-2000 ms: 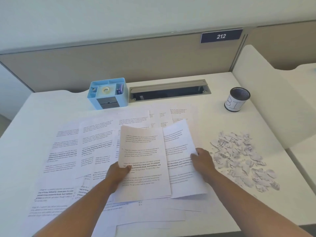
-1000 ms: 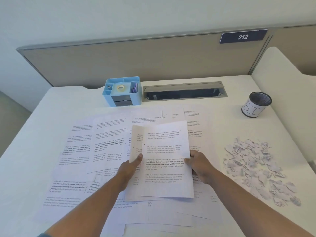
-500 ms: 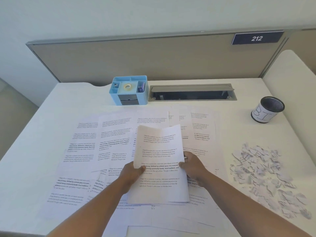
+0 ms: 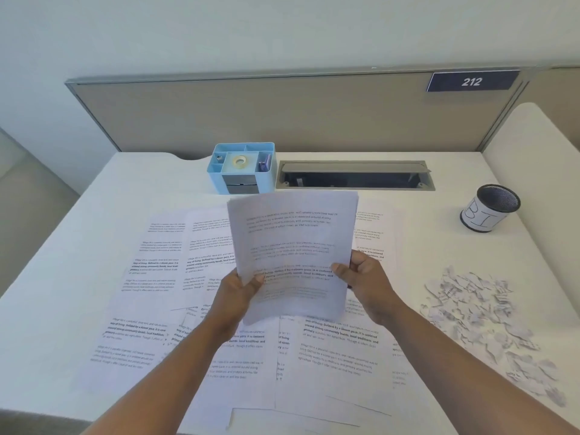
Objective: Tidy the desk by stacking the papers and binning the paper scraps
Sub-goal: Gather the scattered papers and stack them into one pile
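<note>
I've just lifted the small bundle of white printed sheets (image 4: 292,255) off the desk and tipped it upright at frame centre, so the stack is started, though many loose printed pages (image 4: 175,277) remain spread beneath. My left hand (image 4: 237,291) and right hand (image 4: 365,277) pinch its side edges, thumbs in front. The torn paper scraps (image 4: 483,321) lie unbinned at right, below the black mesh bin cup (image 4: 489,208).

Two bare forearms, unsleeved up to the frame's lower edge; left hand (image 4: 237,291) and right hand (image 4: 365,282) ungloved, without rings, watch or bracelets.
</note>
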A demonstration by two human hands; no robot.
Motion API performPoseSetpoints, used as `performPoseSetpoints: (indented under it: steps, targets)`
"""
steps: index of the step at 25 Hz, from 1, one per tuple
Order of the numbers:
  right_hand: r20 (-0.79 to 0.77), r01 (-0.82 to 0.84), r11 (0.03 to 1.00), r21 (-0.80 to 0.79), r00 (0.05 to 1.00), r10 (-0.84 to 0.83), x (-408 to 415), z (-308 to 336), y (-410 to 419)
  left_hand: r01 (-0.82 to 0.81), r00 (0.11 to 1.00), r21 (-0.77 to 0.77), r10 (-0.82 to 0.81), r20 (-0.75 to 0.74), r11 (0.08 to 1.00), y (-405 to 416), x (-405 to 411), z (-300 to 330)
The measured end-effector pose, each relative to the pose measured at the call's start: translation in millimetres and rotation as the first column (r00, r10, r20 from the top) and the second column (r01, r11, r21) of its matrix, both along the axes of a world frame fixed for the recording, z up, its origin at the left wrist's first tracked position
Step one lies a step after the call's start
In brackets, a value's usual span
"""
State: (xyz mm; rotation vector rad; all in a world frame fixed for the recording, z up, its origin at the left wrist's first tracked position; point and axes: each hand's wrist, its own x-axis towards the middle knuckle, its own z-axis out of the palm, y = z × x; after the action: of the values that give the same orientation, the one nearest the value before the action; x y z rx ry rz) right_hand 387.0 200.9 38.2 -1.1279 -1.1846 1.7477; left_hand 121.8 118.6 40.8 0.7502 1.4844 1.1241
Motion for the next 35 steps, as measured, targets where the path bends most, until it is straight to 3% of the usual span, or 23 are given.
performPoseSetpoints:
  steps: [4, 9, 13, 17, 31, 35]
  targets:
    - [-0.043, 0.005, 0.991, 0.133, 0.999, 0.001, 0, 9, -9, -0.074, 0.994, 0.114, 0.082, -0.071, 0.991, 0, 2, 11]
    - [0.052, -0.081, 0.993, 0.085, 0.996, 0.077, 1, 4, -25, -0.091, 0.994, 0.157, 0.101, -0.052, 0.983, -8, 10, 13]
    - [0.099, -0.047, 0.996, 0.076, 0.994, 0.039, -2, 4, -33, -0.105, 0.994, 0.226, 0.112, -0.020, 0.969, -10, 14, 19]
    - [0.176, -0.062, 0.998, 0.020, 0.983, 0.057, -6, -1, -42, -0.037, 0.998, 0.204, 0.048, -0.050, 0.978, -20, 20, 15]
    - [0.116, -0.101, 0.995, 0.014, 0.988, 0.098, -10, -14, -59, -0.011, 0.999, 0.082, 0.015, -0.042, 0.997, -45, 11, -1]
    - [0.092, -0.099, 0.993, -0.065, 0.990, 0.105, -14, -8, -54, -0.015, 0.995, 0.074, 0.022, -0.096, 0.997, -47, 6, 6]
